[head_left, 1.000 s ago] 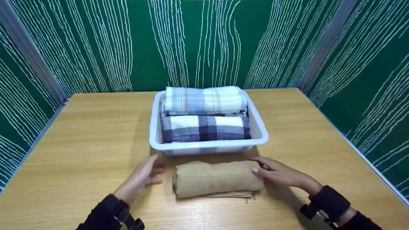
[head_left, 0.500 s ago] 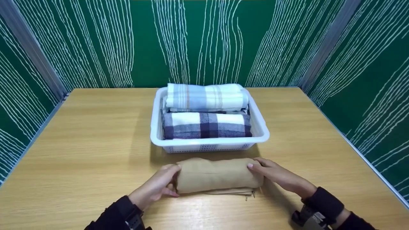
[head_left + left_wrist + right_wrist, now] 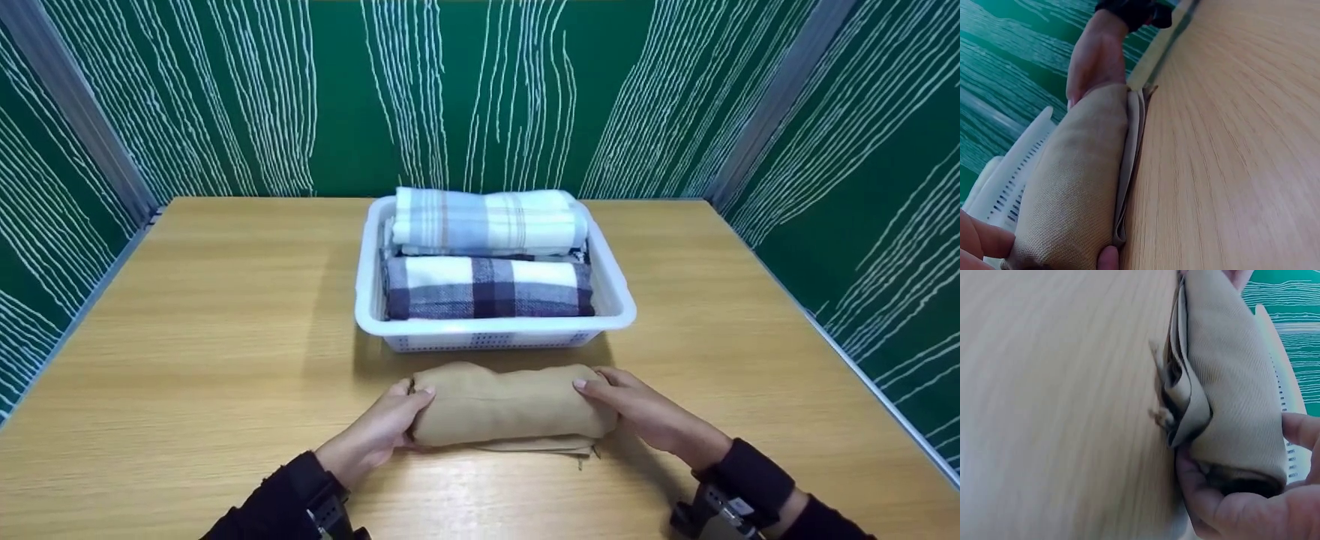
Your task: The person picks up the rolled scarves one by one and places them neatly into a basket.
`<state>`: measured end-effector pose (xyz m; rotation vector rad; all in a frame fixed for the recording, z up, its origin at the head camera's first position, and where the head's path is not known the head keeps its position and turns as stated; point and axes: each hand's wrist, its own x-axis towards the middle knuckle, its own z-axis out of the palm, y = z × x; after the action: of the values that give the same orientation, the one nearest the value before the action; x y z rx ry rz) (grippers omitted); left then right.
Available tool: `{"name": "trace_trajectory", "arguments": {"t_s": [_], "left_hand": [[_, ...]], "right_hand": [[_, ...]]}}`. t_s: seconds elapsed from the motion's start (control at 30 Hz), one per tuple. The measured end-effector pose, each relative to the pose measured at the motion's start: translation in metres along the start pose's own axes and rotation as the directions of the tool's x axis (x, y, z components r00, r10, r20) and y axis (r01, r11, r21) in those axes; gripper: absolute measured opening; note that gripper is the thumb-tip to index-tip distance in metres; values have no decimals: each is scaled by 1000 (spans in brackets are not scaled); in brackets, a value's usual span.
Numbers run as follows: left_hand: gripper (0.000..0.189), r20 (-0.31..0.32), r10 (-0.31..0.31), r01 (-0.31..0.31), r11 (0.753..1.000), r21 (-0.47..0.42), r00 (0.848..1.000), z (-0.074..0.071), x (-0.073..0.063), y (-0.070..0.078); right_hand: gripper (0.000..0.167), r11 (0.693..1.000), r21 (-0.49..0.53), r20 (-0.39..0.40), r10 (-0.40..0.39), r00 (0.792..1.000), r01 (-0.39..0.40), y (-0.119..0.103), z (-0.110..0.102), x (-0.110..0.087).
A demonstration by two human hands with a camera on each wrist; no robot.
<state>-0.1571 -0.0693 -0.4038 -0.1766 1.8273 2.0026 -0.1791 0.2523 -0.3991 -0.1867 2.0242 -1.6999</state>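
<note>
A rolled tan cloth (image 3: 510, 405) lies on the table in front of the basket, its loose folded edge and small tassels showing below at the right. My left hand (image 3: 379, 431) grips its left end, thumb on top and fingers around the side. At the other end my right hand (image 3: 660, 416) holds the roll, thumb on top. In the right wrist view, fingers (image 3: 1202, 495) of that hand reach under the open end of the cloth (image 3: 1235, 382). The left wrist view has the left thumb and a fingertip on either side of the cloth (image 3: 1072, 180).
Behind the roll stands a white plastic basket (image 3: 495, 326). In it lie a folded blue and white plaid cloth (image 3: 487, 221) and a purple and white checked cloth (image 3: 491, 289). Green walls with white lines (image 3: 480, 97) enclose the wooden table (image 3: 247, 300).
My left hand has come in from the left and taken hold of the roll's left end. The right hand has shifted slightly inward on its end. The view has tilted a little.
</note>
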Motion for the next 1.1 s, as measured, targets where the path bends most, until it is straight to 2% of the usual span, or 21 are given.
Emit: {"name": "trace_trajectory", "arguments": {"t_s": [0.1,0.23,0.4,0.7,0.87,1.1], "left_hand": [[48,-7,-1,1,1000,-17,1000,-2,-1,1],[48,-1,-1,1,1000,-18,1000,-5,-3,2],[50,12,-10,10,1000,-16,1000,-8,-8,5],[46,62,27,-25,999,-27,998,-12,-26,22],[44,105,61,-61,998,-6,993,-13,-37,36],[45,84,99,-102,994,37,992,-14,-43,64]], "right_hand": [[52,999,50,-19,4,1000,-3,0,3,1],[35,987,160,14,-2,1000,0,1,8,1],[31,973,232,37,-3,999,-6,-2,12,-2],[40,967,255,63,-28,998,11,-19,12,-11],[51,978,207,53,-33,998,21,-36,9,-18],[63,988,150,23,-43,999,39,-63,6,-21]]}}
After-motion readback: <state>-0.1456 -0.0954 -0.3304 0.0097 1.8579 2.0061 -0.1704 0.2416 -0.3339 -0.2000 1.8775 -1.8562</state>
